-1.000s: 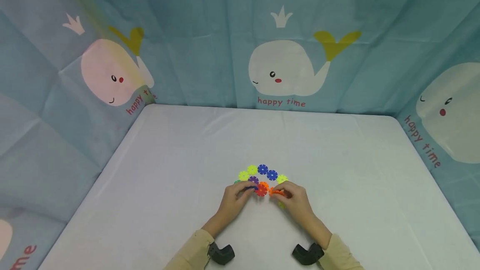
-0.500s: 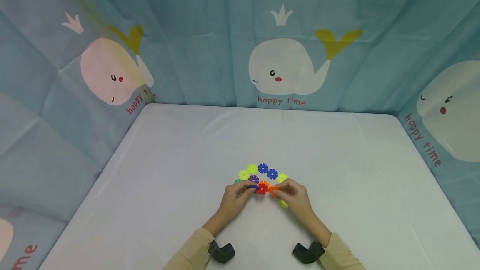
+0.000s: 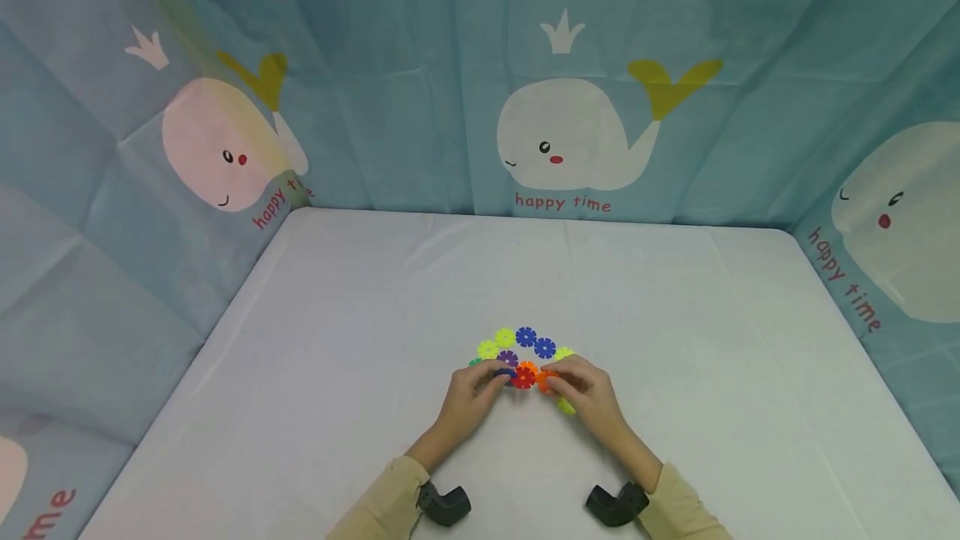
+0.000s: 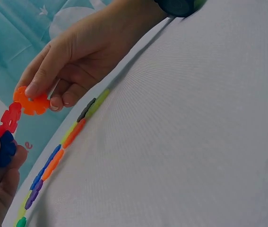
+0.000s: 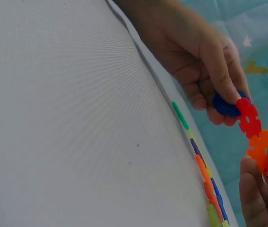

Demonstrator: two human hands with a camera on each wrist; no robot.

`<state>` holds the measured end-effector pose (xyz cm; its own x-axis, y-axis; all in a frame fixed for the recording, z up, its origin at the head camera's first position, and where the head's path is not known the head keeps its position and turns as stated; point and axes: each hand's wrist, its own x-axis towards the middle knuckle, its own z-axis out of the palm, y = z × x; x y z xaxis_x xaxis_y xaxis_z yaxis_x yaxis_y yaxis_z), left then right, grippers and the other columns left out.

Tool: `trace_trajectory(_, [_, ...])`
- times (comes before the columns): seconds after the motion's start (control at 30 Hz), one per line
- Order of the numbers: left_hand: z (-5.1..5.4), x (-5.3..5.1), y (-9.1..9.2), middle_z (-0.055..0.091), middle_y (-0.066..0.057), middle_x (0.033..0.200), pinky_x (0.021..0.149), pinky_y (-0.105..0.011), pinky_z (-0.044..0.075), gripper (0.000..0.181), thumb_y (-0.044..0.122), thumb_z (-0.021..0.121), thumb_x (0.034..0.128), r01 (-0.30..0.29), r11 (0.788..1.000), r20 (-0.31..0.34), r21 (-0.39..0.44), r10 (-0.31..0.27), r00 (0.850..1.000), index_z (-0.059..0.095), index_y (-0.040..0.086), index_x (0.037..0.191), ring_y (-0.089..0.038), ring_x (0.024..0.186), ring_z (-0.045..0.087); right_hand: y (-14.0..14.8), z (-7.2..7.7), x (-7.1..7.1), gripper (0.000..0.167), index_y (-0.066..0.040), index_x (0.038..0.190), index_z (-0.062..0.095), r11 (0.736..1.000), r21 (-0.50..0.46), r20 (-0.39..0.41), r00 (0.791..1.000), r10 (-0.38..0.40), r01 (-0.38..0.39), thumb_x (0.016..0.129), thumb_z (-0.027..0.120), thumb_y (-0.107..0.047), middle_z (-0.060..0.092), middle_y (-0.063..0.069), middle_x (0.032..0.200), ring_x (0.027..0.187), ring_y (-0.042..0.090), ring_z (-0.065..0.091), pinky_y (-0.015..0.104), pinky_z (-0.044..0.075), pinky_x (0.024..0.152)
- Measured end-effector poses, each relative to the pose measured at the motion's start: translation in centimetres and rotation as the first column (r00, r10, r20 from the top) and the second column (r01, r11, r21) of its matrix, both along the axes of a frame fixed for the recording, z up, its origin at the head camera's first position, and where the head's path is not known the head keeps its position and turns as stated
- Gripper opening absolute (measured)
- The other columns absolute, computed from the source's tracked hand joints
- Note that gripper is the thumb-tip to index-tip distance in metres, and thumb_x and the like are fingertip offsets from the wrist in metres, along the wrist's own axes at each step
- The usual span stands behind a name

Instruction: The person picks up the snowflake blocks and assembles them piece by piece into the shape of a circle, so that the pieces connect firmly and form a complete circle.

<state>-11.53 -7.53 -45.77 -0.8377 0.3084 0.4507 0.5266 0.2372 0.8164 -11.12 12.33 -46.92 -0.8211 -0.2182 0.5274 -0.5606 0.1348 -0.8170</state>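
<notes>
Above the white table my left hand (image 3: 467, 402) pinches a dark blue snowflake disc (image 4: 4, 151) between thumb and fingers. A red snowflake disc (image 3: 523, 377) joins onto the blue one, held in the air. My right hand (image 3: 588, 394) pinches an orange snowflake disc (image 5: 265, 147), whose edge meets the red disc. Whether the orange and red slots are fully interlocked, I cannot tell. Fingers partly cover both outer discs in the head view.
Behind the hands, several loose discs lie on the table (image 3: 375, 315): yellow (image 3: 505, 337), blue (image 3: 526, 337), purple (image 3: 507, 359), orange and green ones, some partly hidden. A whale-print curtain (image 3: 420, 90) surrounds the table. Black devices (image 3: 444, 505) sit at both wrists.
The orange disc in my right hand has come left against the red disc, closing the gap between them, and has turned. The red disc has risen slightly; my left hand has hardly moved.
</notes>
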Motion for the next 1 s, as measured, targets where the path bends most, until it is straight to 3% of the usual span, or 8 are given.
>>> trace_trajectory(0.23, [-0.17,0.05,0.15,0.064,-0.014,0.085,0.072,-0.030,0.048,0.014,-0.012,0.061,0.0773,0.024,1.000,-0.020,0.001,-0.024,1.000,0.062,-0.007,0.090,-0.028,0.079,0.061,0.08,-0.01,0.21,0.020,0.009,0.087,0.058,1.000,0.014,0.026,1.000,-0.012,0.011,0.071,0.063,0.019,0.061,0.018,0.077,0.062,0.023,0.060,0.024,0.049,0.055])
trace_trajectory(0.47, [-0.35,0.18,0.41,0.064,-0.015,0.083,0.070,-0.027,0.048,0.013,-0.013,0.061,0.0769,0.052,0.999,-0.026,0.007,-0.052,0.998,0.061,-0.008,0.089,-0.028,0.076,0.061,0.38,-0.20,0.21,0.014,0.008,0.073,0.058,0.998,-0.049,0.064,0.997,0.045,-0.042,0.069,0.064,0.020,0.060,0.020,0.069,0.056,0.029,0.058,0.024,0.049,0.053])
trace_trajectory(0.6, [-0.43,0.19,0.29,0.064,-0.015,0.084,0.070,-0.028,0.048,0.013,-0.013,0.061,0.0767,0.054,0.998,-0.033,0.023,-0.053,0.998,0.061,-0.008,0.089,-0.026,0.077,0.061,0.32,-0.27,0.05,0.014,0.009,0.077,0.059,0.997,-0.054,0.061,0.996,0.058,-0.055,0.071,0.061,0.021,0.060,0.022,0.072,0.060,0.029,0.058,0.025,0.049,0.055])
trace_trajectory(0.7, [-0.53,0.09,0.15,0.064,-0.015,0.087,0.073,-0.029,0.048,0.014,-0.011,0.061,0.0779,0.098,0.994,-0.015,0.049,-0.097,0.995,0.060,-0.007,0.091,-0.024,0.082,0.061,0.11,-0.23,-0.07,0.016,0.012,0.085,0.059,0.998,-0.053,0.055,0.997,0.048,-0.045,0.073,0.057,0.023,0.060,0.022,0.079,0.067,0.029,0.059,0.027,0.050,0.059])
trace_trajectory(0.77, [-0.58,0.04,0.18,0.062,-0.017,0.090,0.075,-0.030,0.047,0.014,-0.010,0.060,0.0794,0.143,0.987,0.014,0.072,-0.145,0.989,0.059,-0.008,0.094,-0.025,0.086,0.060,0.06,-0.24,-0.08,0.018,0.012,0.088,0.058,0.998,-0.055,0.055,0.998,0.035,-0.032,0.074,0.055,0.023,0.060,0.021,0.082,0.070,0.028,0.060,0.027,0.050,0.060])
trace_trajectory(0.87, [-0.57,0.01,0.16,0.061,-0.017,0.092,0.075,-0.028,0.047,0.016,-0.005,0.057,0.0837,0.168,0.979,0.128,0.119,-0.183,0.975,0.056,-0.010,0.099,-0.021,0.086,0.059,0.00,-0.18,-0.06,0.017,0.013,0.090,0.058,0.996,-0.079,0.078,0.995,0.058,-0.052,0.076,0.054,0.022,0.059,0.023,0.084,0.073,0.029,0.060,0.030,0.050,0.062])
trace_trajectory(0.93, [-0.52,0.01,0.14,0.060,-0.017,0.091,0.074,-0.027,0.047,0.019,-0.003,0.054,0.0867,0.152,0.976,0.231,0.157,-0.186,0.955,0.053,-0.012,0.103,-0.017,0.084,0.058,0.01,-0.16,-0.04,0.016,0.014,0.090,0.057,0.991,-0.104,0.101,0.991,0.093,-0.083,0.077,0.053,0.022,0.059,0.025,0.085,0.074,0.028,0.060,0.032,0.050,0.063])
trace_trajectory(1.0, [-0.52,0.00,0.18,0.060,-0.016,0.090,0.072,-0.024,0.047,0.020,0.001,0.053,0.0883,0.132,0.975,0.330,0.179,-0.186,0.926,0.053,-0.012,0.104,-0.013,0.081,0.058,0.07,-0.15,-0.01,0.015,0.015,0.089,0.056,0.985,-0.127,0.117,0.984,0.133,-0.118,0.077,0.051,0.023,0.058,0.027,0.085,0.076,0.027,0.061,0.034,0.050,0.064])
